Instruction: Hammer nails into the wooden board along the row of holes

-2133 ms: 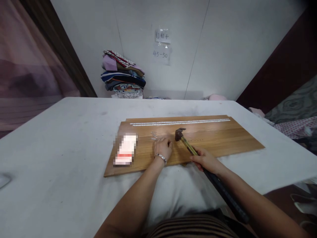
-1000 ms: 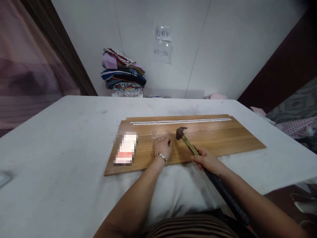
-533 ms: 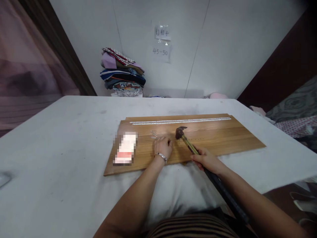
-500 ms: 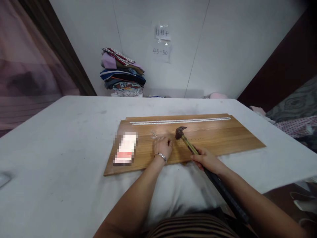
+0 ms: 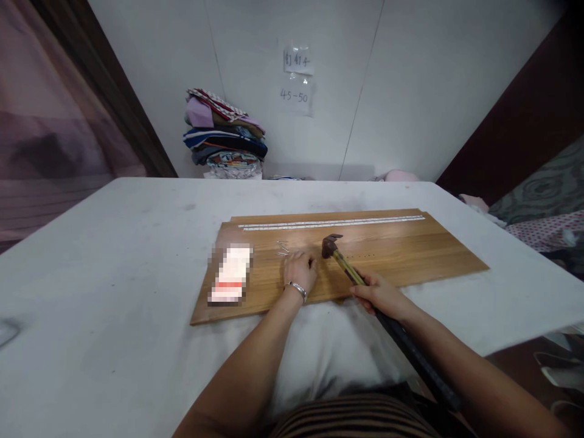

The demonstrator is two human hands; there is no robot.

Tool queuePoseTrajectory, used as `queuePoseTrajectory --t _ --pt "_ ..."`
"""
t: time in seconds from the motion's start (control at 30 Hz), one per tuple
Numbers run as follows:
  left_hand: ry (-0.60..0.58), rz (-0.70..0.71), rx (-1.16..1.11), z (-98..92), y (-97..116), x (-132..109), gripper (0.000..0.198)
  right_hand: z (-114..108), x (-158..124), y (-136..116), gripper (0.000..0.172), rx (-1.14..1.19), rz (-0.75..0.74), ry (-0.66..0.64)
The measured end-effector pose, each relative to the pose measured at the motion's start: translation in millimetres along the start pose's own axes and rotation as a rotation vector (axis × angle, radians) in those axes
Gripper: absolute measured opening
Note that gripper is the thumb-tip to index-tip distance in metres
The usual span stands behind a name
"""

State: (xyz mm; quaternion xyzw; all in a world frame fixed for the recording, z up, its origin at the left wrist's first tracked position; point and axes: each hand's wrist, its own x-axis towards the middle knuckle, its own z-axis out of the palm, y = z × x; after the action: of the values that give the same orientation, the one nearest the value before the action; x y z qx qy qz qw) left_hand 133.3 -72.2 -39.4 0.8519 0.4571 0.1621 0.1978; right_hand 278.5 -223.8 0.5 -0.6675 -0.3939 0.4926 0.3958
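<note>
My right hand (image 5: 376, 291) is wrapped round the yellow-and-black handle of a claw hammer (image 5: 347, 266). Its rusty head is just above the wooden board, a little right of my left hand (image 5: 300, 271). That left hand rests on the board (image 5: 420, 252) with its fingers curled together; their tips, and whatever they may pinch, are hidden from me. Several loose nails (image 5: 283, 249) lie beyond the left knuckles. A row of small dark dots (image 5: 362, 256), perhaps nail heads or holes, runs along the board right of the hammer head.
Two white marked strips (image 5: 333, 223) lie along the board's far side. A blurred-out phone-like rectangle (image 5: 232, 272) is on its left part. Under the board spreads a white table (image 5: 114, 255). Folded clothes (image 5: 225, 134) are stacked at the wall, below and left of two paper signs (image 5: 297, 76).
</note>
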Motion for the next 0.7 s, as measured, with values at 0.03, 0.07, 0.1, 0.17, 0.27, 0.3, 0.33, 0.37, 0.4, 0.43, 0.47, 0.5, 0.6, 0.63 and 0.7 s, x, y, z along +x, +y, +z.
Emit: queuePoseTrajectory --t 0.03,0.07,0.1,0.17,0.27,0.3,0.33,0.37,0.4,0.43,0.47,0.5,0.6,0.63,0.7 --pt "-0.003 -0.001 0.0 -0.1 0.1 0.0 0.018 0.0 -0.1 0.2 0.041 -0.001 0.005 -0.001" --pt "-0.004 -0.002 0.0 0.0 0.1 -0.1 0.018 0.0 -0.2 0.3 0.041 -0.002 0.009 -0.001" --pt "-0.004 -0.001 0.001 0.1 0.1 0.0 0.018 -0.1 -0.3 0.2 0.039 -0.006 0.009 0.0" --pt "0.0 0.002 0.003 0.6 -0.3 0.1 0.018 -0.3 -0.3 0.0 0.036 -0.014 0.004 0.005" --pt "-0.003 0.014 0.007 1.0 -0.7 0.3 0.018 -0.6 0.4 -0.4 0.036 -0.014 -0.019 0.013" --pt "-0.004 0.014 0.008 0.9 -0.7 0.3 0.018 -0.7 0.7 -0.4 0.036 -0.016 -0.024 0.012" --pt "-0.004 0.012 0.009 0.6 -0.6 0.4 0.019 -0.8 0.9 -0.4 0.036 -0.017 -0.024 0.01" --pt "-0.004 0.008 0.01 0.3 -0.4 0.4 0.019 -0.8 1.0 -0.3 0.034 -0.019 -0.021 0.005" --pt "-0.005 0.004 0.01 0.0 -0.1 0.4 0.019 -0.8 0.9 -0.1 0.033 -0.019 -0.015 0.001" --pt "-0.006 0.0 0.01 -0.3 0.2 0.4 0.019 -0.7 0.7 0.1 0.033 -0.016 -0.012 -0.003" --pt "-0.007 -0.004 0.009 -0.5 0.4 0.5 0.019 -0.6 0.5 0.4 0.032 -0.012 -0.011 -0.004" --pt "-0.009 -0.006 0.008 -0.5 0.5 0.6 0.018 -0.5 0.2 0.7 0.032 -0.007 -0.01 -0.004" --pt "-0.005 -0.004 0.0 0.6 -0.2 0.9 0.018 -0.1 -0.3 1.1 0.032 0.005 -0.02 0.004" --pt "-0.001 -0.001 -0.004 1.2 -0.7 0.9 0.018 0.0 -0.2 1.0 0.033 0.003 -0.022 0.007" --pt "0.005 0.005 -0.012 2.2 -1.6 0.7 0.018 0.1 0.2 0.6 0.034 -0.004 -0.025 0.011"
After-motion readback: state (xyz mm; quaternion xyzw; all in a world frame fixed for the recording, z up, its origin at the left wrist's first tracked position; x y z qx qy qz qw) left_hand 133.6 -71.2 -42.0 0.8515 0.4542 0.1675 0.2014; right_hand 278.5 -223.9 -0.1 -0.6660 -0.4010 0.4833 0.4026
